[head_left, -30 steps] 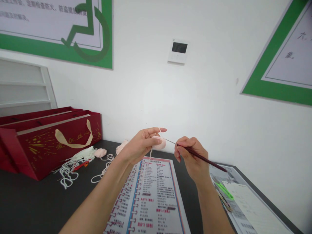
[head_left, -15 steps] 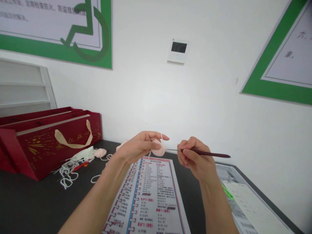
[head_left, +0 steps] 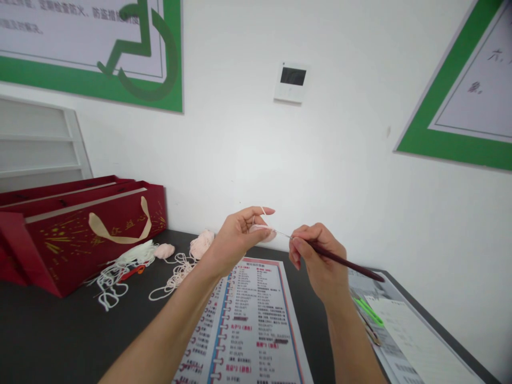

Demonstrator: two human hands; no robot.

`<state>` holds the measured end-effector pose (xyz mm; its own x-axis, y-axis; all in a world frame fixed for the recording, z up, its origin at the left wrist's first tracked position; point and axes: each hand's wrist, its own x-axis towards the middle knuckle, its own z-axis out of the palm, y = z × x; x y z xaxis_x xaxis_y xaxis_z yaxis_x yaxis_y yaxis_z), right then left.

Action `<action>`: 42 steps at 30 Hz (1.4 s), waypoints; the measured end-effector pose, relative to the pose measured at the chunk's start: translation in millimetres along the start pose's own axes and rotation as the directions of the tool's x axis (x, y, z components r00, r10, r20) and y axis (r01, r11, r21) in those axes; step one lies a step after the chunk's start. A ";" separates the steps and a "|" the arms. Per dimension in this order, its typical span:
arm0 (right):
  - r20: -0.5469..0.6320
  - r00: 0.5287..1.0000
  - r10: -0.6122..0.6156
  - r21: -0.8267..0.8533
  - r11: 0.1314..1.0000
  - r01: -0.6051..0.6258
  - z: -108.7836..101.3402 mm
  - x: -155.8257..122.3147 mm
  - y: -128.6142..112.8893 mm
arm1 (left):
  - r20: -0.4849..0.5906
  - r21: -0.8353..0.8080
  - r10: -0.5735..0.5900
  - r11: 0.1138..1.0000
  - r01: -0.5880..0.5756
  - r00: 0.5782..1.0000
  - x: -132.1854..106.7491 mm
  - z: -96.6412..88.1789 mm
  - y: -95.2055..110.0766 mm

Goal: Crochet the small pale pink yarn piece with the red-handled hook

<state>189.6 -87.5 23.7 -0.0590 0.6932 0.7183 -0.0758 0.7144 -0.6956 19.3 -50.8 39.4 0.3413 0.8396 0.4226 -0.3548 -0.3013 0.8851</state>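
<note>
My left hand (head_left: 236,237) pinches a small pale pink crocheted piece (head_left: 264,231) between thumb and fingers, with a strand of pink yarn looped over the raised index finger. My right hand (head_left: 318,261) is closed round a dark red crochet hook (head_left: 340,260), whose thin metal tip touches the pink piece. Both hands are held above a spiral-bound printed sheet (head_left: 248,325) on the dark table (head_left: 60,336).
A red gift bag (head_left: 80,229) with a cream ribbon stands at the left. Loose white yarn (head_left: 116,274), pink yarn (head_left: 176,274) and small pink balls (head_left: 202,242) lie beside it. Papers and a green-handled tool (head_left: 368,312) lie at the right. A white wall stands close behind.
The right hand tipped the hook from level back to slanting, its tip at the pink piece. The left hand rose slightly with the piece.
</note>
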 end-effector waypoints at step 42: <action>0.048 0.944 -0.326 -0.657 0.702 0.275 30.8 -11.0 -4.6 | -0.137 0.268 0.184 0.953 -0.142 0.973 -1.0 1.6 0.3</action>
<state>159.9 -101.3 19.3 -0.0790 0.4174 0.9053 0.5846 0.7550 -0.2970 20.2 -52.5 39.5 0.1477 0.8239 0.5472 -0.1534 -0.5275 0.8356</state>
